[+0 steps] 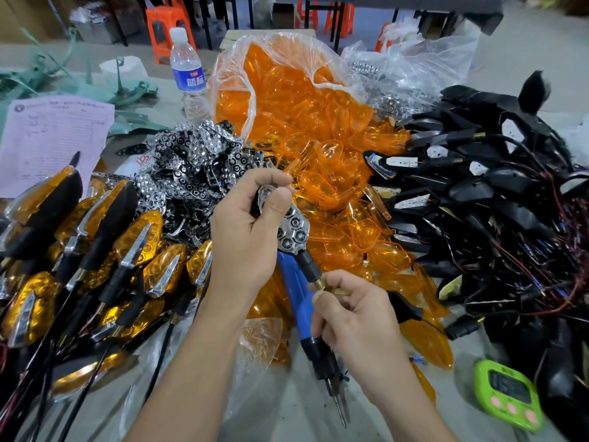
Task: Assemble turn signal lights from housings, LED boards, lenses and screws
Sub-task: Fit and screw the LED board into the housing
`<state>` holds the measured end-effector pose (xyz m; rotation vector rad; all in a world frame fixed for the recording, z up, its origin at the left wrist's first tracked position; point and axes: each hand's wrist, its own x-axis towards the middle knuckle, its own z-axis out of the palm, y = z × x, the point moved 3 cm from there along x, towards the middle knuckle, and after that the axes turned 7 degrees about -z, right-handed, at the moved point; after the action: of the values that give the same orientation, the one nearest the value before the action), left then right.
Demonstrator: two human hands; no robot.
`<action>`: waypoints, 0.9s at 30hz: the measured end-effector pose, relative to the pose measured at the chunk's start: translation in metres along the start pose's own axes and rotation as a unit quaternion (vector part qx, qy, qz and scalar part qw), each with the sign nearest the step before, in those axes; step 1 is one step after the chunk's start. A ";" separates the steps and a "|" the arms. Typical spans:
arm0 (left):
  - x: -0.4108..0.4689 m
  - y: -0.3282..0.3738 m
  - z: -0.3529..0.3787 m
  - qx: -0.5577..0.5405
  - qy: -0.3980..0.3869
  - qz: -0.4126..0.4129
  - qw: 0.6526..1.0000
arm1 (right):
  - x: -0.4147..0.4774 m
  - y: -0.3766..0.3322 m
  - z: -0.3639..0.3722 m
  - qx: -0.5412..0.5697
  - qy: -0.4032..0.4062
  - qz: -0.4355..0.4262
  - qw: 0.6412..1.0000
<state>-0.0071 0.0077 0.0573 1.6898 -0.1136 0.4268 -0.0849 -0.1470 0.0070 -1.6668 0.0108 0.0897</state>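
My left hand [248, 231] grips a black housing with a chrome honeycomb reflector [291, 232] set in it, thumb pressing on the reflector's upper end. My right hand [353, 314] pinches the brass threaded stud [318, 284] at the end of the housing's black stem, just below the left hand. A blue electric screwdriver [298, 301] lies on the table under both hands, bit pointing toward me. Orange lenses [318, 173] spill from a clear bag behind the hands. Chrome reflectors [194, 164] are heaped at centre left. Black housings with LED boards and wires [484, 193] pile up at the right.
Finished orange-lensed signals [95, 250] lie in rows at the left. A water bottle [188, 74] stands at the back, a paper form [51, 138] at far left, a green timer [508, 397] at the near right. A clear bag of small metal parts [398, 78] sits behind the lenses.
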 end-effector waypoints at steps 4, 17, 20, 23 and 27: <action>0.002 -0.005 -0.001 -0.023 -0.024 -0.022 0.999 | 0.001 -0.009 -0.002 -0.079 -0.053 -0.034 0.995; -0.008 -0.023 0.008 -0.151 -0.178 -0.221 0.947 | 0.038 -0.038 0.006 0.034 0.053 -0.108 0.992; -0.018 -0.026 0.010 -0.218 -0.230 -0.264 0.911 | 0.037 -0.035 0.003 -0.036 0.103 -0.103 0.989; -0.020 -0.026 0.013 -0.218 -0.226 -0.242 0.918 | 0.036 -0.039 0.000 -0.188 0.131 -0.156 0.961; -0.019 -0.024 0.014 -0.150 -0.198 -0.213 0.945 | 0.036 -0.042 -0.004 -0.247 0.163 -0.183 0.938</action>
<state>-0.0146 -0.0050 0.0273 1.4268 -0.0965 -0.2487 -0.0460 -0.1452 0.0463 -2.1403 -0.0785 -0.5055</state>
